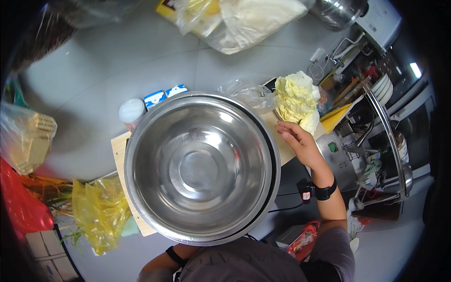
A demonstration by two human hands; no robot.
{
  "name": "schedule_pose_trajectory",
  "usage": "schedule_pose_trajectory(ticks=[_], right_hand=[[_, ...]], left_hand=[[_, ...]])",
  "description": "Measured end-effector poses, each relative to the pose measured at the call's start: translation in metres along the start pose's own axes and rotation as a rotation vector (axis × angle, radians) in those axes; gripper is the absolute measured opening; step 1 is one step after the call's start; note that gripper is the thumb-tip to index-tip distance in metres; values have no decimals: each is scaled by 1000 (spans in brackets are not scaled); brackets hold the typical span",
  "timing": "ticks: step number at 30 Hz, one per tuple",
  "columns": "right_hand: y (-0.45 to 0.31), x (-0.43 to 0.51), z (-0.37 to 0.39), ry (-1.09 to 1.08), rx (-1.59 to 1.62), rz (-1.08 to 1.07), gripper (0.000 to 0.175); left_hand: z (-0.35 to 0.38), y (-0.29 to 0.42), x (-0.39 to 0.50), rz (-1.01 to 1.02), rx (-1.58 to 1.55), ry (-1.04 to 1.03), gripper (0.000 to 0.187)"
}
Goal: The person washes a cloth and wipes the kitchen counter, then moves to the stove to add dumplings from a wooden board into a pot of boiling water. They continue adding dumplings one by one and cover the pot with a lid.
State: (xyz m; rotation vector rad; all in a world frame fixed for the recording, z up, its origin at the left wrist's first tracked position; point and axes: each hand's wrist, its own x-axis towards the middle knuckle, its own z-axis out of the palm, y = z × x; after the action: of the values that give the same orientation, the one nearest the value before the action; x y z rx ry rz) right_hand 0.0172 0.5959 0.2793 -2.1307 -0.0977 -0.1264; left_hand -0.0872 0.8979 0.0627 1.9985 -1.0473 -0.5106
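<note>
Nested stainless steel basins (199, 220) fill the middle of the view, their rims slightly offset. The inner one's bottom and sides show bare shiny metal. My left hand is out of view behind the basins; only its forearm with a black band appears below their near rim. To the right of the rims, my right hand (297, 142) is held with thumb and fingers parted and nothing in it. Just beyond its fingertips sits a head of pale yellow napa cabbage (296, 100), partly stripped into leaves. A clear plastic bag (248, 94) lies between the cabbage and the basins.
Under the basins is a wooden board (119, 149). Blue-and-white cartons (155, 98) and a lidded tub (132, 111) stand behind. A steel sink (333, 155) and dish rack (385, 116) are right; a yellow plastic bag (100, 211) is left. A cable passes near my right wrist.
</note>
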Motion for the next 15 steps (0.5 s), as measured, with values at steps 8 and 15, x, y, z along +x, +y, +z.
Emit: schedule_pose_trajectory(ticks=[8,15], right_hand=[[23,61,3,54,-196,109,45],[43,106,27,60,-566,-52,41]], left_hand=[[4,-5,-1,19,-35,-5,62],[3,-6,-1,35,-44,-16,65]])
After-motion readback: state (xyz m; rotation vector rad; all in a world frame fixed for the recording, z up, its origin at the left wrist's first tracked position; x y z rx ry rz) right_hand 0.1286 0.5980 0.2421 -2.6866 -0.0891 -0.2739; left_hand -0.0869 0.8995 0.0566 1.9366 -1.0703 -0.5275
